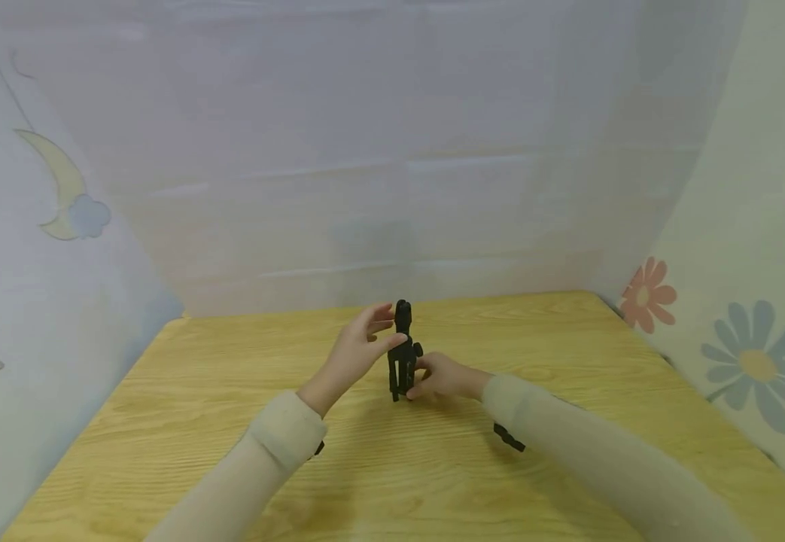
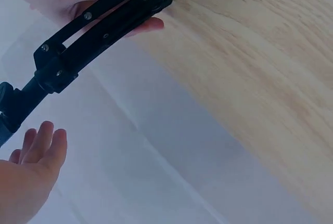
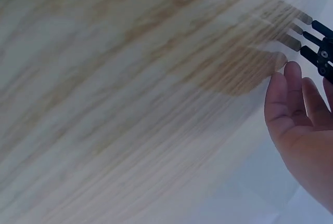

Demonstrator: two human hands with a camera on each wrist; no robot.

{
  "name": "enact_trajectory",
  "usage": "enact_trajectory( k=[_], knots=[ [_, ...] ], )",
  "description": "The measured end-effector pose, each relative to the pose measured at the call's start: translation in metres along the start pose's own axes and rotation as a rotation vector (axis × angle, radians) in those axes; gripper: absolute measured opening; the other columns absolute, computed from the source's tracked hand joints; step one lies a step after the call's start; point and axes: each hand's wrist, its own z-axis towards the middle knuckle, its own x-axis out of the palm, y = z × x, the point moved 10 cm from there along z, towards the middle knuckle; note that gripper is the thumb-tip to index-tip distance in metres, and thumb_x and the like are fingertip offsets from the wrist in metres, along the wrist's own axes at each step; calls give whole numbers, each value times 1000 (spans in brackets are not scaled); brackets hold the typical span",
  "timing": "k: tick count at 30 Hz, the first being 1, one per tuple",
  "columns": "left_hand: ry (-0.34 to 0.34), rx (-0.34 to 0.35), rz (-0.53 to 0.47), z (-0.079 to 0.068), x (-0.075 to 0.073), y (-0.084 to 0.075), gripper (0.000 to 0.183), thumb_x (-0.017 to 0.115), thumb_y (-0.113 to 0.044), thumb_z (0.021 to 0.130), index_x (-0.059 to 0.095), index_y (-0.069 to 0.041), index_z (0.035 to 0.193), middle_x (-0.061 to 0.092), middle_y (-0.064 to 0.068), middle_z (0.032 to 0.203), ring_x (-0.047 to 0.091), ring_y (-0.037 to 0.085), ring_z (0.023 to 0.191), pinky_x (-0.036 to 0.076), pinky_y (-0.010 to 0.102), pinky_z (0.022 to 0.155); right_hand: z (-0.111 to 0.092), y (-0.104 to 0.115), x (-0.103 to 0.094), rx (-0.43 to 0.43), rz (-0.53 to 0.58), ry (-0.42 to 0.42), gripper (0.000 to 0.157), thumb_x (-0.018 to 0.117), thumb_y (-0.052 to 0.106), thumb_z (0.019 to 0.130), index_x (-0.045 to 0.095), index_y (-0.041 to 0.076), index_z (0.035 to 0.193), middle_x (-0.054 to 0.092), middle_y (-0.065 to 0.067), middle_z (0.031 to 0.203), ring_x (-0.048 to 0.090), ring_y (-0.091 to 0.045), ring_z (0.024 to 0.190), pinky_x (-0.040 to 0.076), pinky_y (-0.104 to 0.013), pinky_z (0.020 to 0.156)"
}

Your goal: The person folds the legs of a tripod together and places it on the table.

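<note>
A small black tripod (image 1: 402,348) is upright over the middle of the table, its legs folded close together. My right hand (image 1: 445,376) grips the legs low down from the right; in the left wrist view the thumb lies along one side of the legs (image 2: 112,31), with fingers behind them. The leg tips (image 3: 308,52) are at or just above the tabletop; I cannot tell which. My left hand (image 1: 365,340) is beside the tripod's upper part, fingers loosely extended. In the left wrist view this hand (image 2: 36,167) shows a gap from the black shaft.
A short black part (image 1: 509,438) lies on the wooden table (image 1: 229,376) by the right sleeve. Another dark piece (image 1: 319,449) peeks out from behind the left cuff. A pale sheet (image 1: 392,188) rises behind the table, with printed walls at both sides.
</note>
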Motion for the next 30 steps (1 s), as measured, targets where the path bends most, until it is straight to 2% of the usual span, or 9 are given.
enact_trajectory(
  k=[4, 10, 12, 18, 23, 30],
  knots=[
    [-34, 31, -42, 2, 0, -8, 48, 69, -10, 91, 52, -2, 135, 61, 14, 123, 60, 29, 115, 50, 43, 95, -6, 1, 2, -39, 33, 44, 40, 74, 10, 87, 63, -2, 123, 60, -20, 127, 65, -21, 90, 52, -40, 86],
    [-35, 50, -63, 3, -2, -10, 35, 69, -2, 89, 60, 1, 123, 65, 13, 109, 66, 29, 103, 54, 38, 88, -19, 2, 1, -53, 18, 81, 34, 73, 10, 88, 64, 0, 118, 63, -16, 123, 57, -33, 117, 45, -50, 97],
    [-37, 53, -61, 2, -4, -9, 34, 69, -1, 88, 60, 2, 121, 65, 14, 106, 67, 30, 100, 54, 37, 87, -23, 2, -1, -56, -4, 83, 34, 73, 11, 88, 64, 0, 119, 64, -15, 121, 55, -34, 120, 45, -49, 97],
    [-52, 21, -41, 0, -11, -2, 43, 71, -1, 87, 58, 3, 128, 63, 17, 111, 66, 32, 102, 55, 37, 85, -34, -1, -14, -27, -50, 55, 31, 75, 12, 87, 65, 1, 115, 67, -6, 110, 61, -25, 106, 50, -42, 89],
    [-69, -35, -25, -3, -18, 6, 44, 73, -2, 86, 59, 0, 127, 60, 18, 121, 64, 33, 106, 55, 37, 84, -42, -3, -27, 2, -21, 38, 40, 74, 11, 87, 62, -4, 122, 66, -8, 111, 62, -19, 94, 53, -37, 81],
    [-87, -65, 3, -5, -25, 14, 36, 75, -3, 85, 62, 1, 118, 62, 17, 116, 66, 31, 100, 56, 37, 81, -49, -3, -41, 0, 0, 11, 46, 74, 10, 87, 58, -9, 126, 64, -13, 117, 63, -22, 98, 53, -37, 82]
  ],
)
